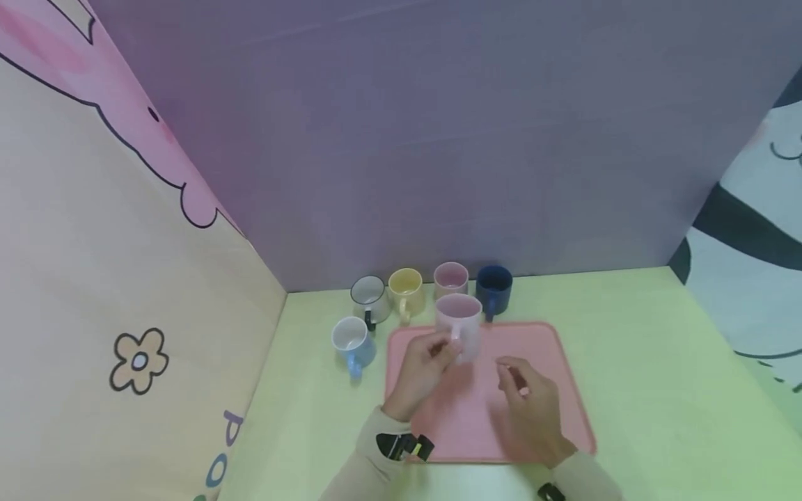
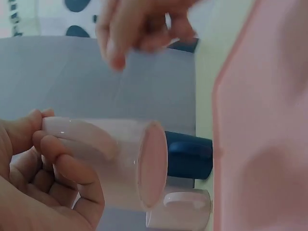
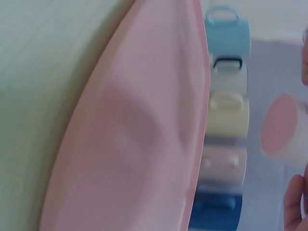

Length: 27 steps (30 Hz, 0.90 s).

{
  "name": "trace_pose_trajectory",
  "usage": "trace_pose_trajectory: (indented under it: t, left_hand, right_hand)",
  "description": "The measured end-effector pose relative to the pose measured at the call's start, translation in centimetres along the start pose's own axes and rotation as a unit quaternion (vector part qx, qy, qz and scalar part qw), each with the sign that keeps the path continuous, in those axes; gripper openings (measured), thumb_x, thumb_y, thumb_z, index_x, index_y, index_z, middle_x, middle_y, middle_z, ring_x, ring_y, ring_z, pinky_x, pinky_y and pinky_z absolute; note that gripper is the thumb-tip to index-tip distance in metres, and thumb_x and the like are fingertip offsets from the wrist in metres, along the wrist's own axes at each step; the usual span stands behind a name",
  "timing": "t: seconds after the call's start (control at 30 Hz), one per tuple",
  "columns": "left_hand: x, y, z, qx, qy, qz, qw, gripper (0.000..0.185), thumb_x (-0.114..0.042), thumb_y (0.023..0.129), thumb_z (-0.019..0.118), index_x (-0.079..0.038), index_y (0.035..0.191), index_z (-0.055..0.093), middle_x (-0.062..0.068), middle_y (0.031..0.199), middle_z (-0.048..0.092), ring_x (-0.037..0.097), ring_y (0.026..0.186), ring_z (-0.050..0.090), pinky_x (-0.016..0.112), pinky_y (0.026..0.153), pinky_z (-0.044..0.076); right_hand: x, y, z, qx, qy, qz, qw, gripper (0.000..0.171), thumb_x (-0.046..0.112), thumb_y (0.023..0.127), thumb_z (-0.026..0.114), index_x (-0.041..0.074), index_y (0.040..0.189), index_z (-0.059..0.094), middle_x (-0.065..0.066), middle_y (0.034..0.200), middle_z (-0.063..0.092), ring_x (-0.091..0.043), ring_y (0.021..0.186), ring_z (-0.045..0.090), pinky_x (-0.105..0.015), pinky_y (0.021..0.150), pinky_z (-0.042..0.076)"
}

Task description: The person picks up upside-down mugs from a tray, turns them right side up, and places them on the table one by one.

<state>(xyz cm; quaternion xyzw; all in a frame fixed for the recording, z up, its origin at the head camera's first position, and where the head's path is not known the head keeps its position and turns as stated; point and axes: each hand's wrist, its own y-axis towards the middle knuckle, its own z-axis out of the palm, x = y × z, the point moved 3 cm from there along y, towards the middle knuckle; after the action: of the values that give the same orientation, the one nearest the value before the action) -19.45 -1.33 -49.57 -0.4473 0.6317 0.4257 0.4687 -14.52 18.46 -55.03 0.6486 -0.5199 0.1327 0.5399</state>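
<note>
A pale pink mug (image 1: 466,330) is held up over the pink tray (image 1: 501,438). My left hand (image 1: 420,372) pinches its handle between thumb and fingers, as the left wrist view shows with the mug (image 2: 120,178) close up. My right hand (image 1: 532,403) hovers over the tray's right side, apart from the mug, its fingers loosely bent with nothing seen between them. Behind the tray stand a pink mug (image 1: 451,277), a navy mug (image 1: 494,287) and a yellow mug (image 1: 407,289).
A white mug with a black handle (image 1: 370,298) and a light blue mug (image 1: 354,341) stand left of the yellow one. The green table (image 1: 658,376) meets a grey wall (image 1: 451,139) at the back. Printed panels (image 1: 125,264) rise at the sides.
</note>
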Motion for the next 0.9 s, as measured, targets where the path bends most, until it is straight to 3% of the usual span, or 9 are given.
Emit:
trace_pose_trajectory:
  t: [0.13,0.3,0.5,0.67,0.9]
  left_hand:
    - [0.1,1.2,0.7,0.016,0.028,0.022,0.9992,0.013,-0.019,0.100,0.066,-0.013,0.100,0.077,-0.001,0.082,0.062,0.008,0.078,0.054,0.019,0.068,0.047]
    - [0.2,2.9,3.0,0.048,0.018,0.050,0.9974,0.011,-0.013,0.098,0.068,-0.008,0.101,0.078,0.006,0.088,0.070,0.006,0.077,0.054,0.017,0.068,0.046]
    - [0.3,4.9,6.2,0.068,0.012,0.085,0.9940,0.009,-0.009,0.096,0.070,-0.002,0.094,0.076,0.007,0.078,0.065,0.001,0.067,0.049,0.014,0.060,0.043]
    - [0.5,6.3,8.1,0.067,0.028,0.092,0.9931,0.008,-0.007,0.096,0.070,-0.002,0.095,0.076,0.007,0.079,0.069,-0.001,0.068,0.050,0.013,0.061,0.047]
    - [0.9,8.3,10.4,0.051,0.032,0.080,0.9950,0.011,-0.007,0.095,0.069,-0.001,0.099,0.077,0.013,0.085,0.073,-0.003,0.073,0.051,0.013,0.067,0.049]
  right_hand:
    - [-1.2,0.3,-2.3,-0.007,-0.017,0.067,0.998,0.013,0.002,0.097,0.064,0.007,0.105,0.073,0.006,0.070,0.066,-0.009,0.059,0.063,-0.013,0.056,0.049]
    - [-1.9,0.9,-5.2,0.008,-0.057,0.115,0.992,0.013,0.008,0.103,0.058,0.006,0.107,0.071,0.002,0.072,0.066,-0.004,0.059,0.058,-0.016,0.051,0.047]
    - [-2.8,1.9,-7.3,0.037,-0.107,0.129,0.985,0.017,0.013,0.105,0.057,0.006,0.114,0.069,-0.005,0.079,0.071,0.002,0.063,0.057,-0.018,0.053,0.050]
    - [-3.4,2.2,-8.2,0.058,-0.130,0.124,0.982,0.018,0.011,0.103,0.059,0.006,0.117,0.068,-0.009,0.084,0.074,0.004,0.064,0.057,-0.019,0.056,0.052]
    - [-4.4,2.2,-9.8,0.081,-0.187,0.160,0.966,0.026,0.022,0.105,0.056,0.006,0.122,0.066,-0.017,0.106,0.074,-0.016,0.084,0.066,-0.023,0.068,0.052]
